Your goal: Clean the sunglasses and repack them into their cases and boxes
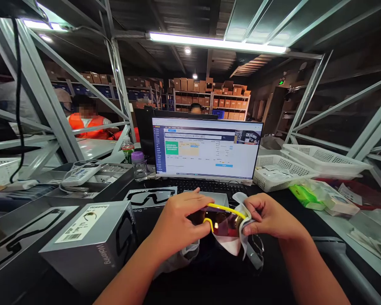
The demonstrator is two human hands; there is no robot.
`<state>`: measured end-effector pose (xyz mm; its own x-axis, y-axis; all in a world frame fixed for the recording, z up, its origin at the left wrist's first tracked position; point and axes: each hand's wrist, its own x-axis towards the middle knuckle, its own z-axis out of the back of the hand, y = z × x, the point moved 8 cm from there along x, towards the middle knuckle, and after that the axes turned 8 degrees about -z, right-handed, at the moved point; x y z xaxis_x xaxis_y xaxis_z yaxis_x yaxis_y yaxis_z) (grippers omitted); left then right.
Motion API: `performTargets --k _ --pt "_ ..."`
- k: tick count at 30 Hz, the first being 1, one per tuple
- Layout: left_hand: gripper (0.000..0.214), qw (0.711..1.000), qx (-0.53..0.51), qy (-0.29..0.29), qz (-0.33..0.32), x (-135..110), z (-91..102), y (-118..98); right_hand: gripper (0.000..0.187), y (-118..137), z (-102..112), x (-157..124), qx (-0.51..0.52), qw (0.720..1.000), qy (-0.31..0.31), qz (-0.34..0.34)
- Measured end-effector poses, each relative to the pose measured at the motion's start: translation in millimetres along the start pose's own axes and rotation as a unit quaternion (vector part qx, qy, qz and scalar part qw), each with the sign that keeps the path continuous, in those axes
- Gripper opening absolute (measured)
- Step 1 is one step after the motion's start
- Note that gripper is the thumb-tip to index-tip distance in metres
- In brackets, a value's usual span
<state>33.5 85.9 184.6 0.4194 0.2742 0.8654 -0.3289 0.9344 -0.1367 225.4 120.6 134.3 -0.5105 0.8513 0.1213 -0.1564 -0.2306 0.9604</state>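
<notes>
Between my hands is a pair of sunglasses [225, 224] with a yellow frame and a dark reddish lens. My left hand [186, 220] grips the frame at its left end, thumb near the yellow nose piece. A pale grey cloth [245, 237] is pinched in my right hand [265, 218], folded over the right end of the lens. Below my left hand lies a crumpled translucent bag [190, 253]. Under the cloth, a clear-rimmed object [256, 256] shows only in part. A grey box [92, 241] with a glasses picture and a label stands left of my left arm.
A monitor [206, 152] and keyboard [197, 185] stand behind my hands. White baskets [282, 171] and a green packet [306, 197] lie right. A purple-lidded jar [139, 166] and grey trays [114, 173] are left. A person in an orange vest [87, 123] sits beyond the metal frame.
</notes>
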Motion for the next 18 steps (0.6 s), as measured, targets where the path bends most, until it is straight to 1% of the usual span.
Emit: performTargets --k 3,8,11,14,16,18 --pt "0.040 1.000 0.004 -0.008 0.001 0 1.1 2 0.062 2 -3 1 0.018 1.000 -0.011 0.006" --pt "0.039 1.000 0.000 -0.020 0.006 -2 -1.4 4 0.059 11 -9 2 0.041 0.997 -0.055 0.028" --pt "0.036 0.999 0.025 -0.035 -0.003 -3 -2.3 2 0.058 15 -14 3 0.037 0.993 -0.104 0.039" --pt "0.035 0.998 0.049 -0.033 -0.014 -3 -6.2 -3 0.056 17 -16 3 0.005 0.985 -0.162 0.050" --pt "0.035 0.998 0.059 -0.026 -0.019 -4 -8.2 -5 0.057 16 -16 5 -0.002 0.986 -0.157 0.051" --pt "0.036 0.997 0.065 -0.021 -0.023 -4 -7.7 -7 0.058 13 -15 7 0.000 0.992 -0.114 0.045"
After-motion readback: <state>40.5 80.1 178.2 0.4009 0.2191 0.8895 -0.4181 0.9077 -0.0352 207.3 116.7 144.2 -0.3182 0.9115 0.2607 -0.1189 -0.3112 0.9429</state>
